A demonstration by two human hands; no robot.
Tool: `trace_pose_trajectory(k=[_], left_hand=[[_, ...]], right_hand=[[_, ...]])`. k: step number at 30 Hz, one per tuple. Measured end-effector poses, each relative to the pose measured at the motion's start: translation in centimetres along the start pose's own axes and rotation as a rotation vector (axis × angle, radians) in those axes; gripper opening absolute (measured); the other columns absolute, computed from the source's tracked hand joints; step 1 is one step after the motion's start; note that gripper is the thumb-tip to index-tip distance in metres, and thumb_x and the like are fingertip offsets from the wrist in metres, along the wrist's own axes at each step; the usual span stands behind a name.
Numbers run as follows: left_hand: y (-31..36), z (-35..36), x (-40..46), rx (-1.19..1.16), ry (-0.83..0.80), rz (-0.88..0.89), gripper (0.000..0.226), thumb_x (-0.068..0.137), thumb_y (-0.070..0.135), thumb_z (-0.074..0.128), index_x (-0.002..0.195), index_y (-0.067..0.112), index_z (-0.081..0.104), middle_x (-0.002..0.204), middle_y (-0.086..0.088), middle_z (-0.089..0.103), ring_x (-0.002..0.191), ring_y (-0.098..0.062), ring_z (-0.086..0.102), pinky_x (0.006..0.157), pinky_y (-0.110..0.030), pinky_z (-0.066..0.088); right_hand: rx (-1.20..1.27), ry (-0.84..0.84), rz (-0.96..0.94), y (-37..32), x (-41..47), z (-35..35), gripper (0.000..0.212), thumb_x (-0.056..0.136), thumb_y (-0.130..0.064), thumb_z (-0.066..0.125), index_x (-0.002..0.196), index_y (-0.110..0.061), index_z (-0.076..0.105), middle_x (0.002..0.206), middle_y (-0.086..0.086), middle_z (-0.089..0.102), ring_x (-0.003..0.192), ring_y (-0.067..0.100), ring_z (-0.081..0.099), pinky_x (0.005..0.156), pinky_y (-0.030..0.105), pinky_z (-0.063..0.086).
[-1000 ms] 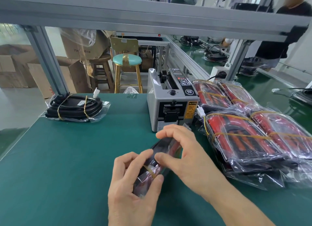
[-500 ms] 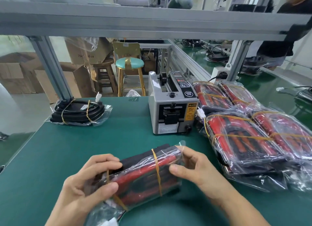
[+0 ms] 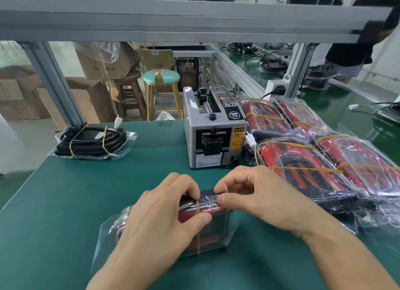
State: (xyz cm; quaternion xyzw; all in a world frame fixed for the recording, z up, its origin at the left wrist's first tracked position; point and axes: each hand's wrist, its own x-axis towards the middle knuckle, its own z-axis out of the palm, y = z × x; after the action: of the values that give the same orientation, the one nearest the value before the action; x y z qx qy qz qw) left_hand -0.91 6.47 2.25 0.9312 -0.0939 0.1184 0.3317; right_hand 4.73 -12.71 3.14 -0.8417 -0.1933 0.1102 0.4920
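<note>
While upright, pack (image 3: 213, 229) between hands (image 3: 160, 222) (image 3: 266, 201)

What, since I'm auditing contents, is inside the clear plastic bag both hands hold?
A red-and-black bundle shows through the clear plastic bag; the left hand covers most of it, hiding details.

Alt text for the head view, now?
Left hand grips a bagged red-and-black bundle on the green table while right hand pinches its top edge. Behind: a grey tape dispenser, similar bagged bundles to its right, a bagged black cable coil far left.
</note>
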Motion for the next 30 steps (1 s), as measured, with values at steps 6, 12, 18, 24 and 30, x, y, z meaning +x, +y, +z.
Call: trace_pose_trajectory(k=[6,12,18,24,30], left_hand=[[-0.1,0.0,0.5,0.014,-0.074,0.008,0.033,0.064,0.058,0.056,0.095,0.046,0.051,0.105,0.028,0.047,0.089,0.002,0.052,0.083,-0.025,0.041],[-0.5,0.4,0.3,0.021,-0.050,0.018,0.037,0.072,0.060,0.057,0.108,0.062,0.049,0.106,0.027,0.042,0.091,0.002,0.050,0.082,-0.023,0.038],[-1.2,0.2,0.4,-0.025,0.076,0.058,0.029,0.079,0.042,0.066,0.101,0.060,0.057,0.108,0.031,0.051,0.085,-0.007,0.059,0.077,-0.034,0.047],[-1.3,0.8,-0.1,0.079,0.153,0.158,0.024,0.076,0.049,0.050,0.094,0.050,0.066,0.105,0.029,0.055,0.081,-0.003,0.058,0.066,-0.024,0.047],[-1.1,0.7,-0.5,0.095,0.117,0.266,0.027,0.076,0.043,0.050,0.089,0.045,0.073,0.091,0.022,0.060,0.093,0.014,0.040,0.070,-0.014,0.035]], right_hand=[[-0.231,0.163,-0.215,0.3,-1.1,0.1,0.018,0.085,-0.018,0.070,0.072,-0.030,0.067,0.083,-0.012,0.062,0.082,0.006,0.059,0.076,0.020,0.043],[-0.184,0.348,-0.527,3.8,-3.5,2.8,0.013,0.091,-0.017,0.056,0.084,-0.014,0.067,0.093,-0.006,0.054,0.086,0.010,0.056,0.076,0.019,0.042],[-0.163,0.488,-0.492,4.5,-4.5,4.1,0.006,0.083,-0.020,0.068,0.087,-0.020,0.071,0.092,-0.012,0.055,0.080,0.008,0.058,0.073,0.016,0.045],[0.265,0.617,-0.139,-0.1,0.1,3.1,0.015,0.093,-0.025,0.059,0.090,-0.034,0.072,0.086,-0.017,0.069,0.079,-0.002,0.062,0.068,0.010,0.047],[0.735,0.674,0.537,2.5,7.4,2.3,0.003,0.087,-0.013,0.068,0.084,-0.014,0.067,0.061,0.000,0.047,0.052,0.011,0.037,0.039,0.015,0.035]])
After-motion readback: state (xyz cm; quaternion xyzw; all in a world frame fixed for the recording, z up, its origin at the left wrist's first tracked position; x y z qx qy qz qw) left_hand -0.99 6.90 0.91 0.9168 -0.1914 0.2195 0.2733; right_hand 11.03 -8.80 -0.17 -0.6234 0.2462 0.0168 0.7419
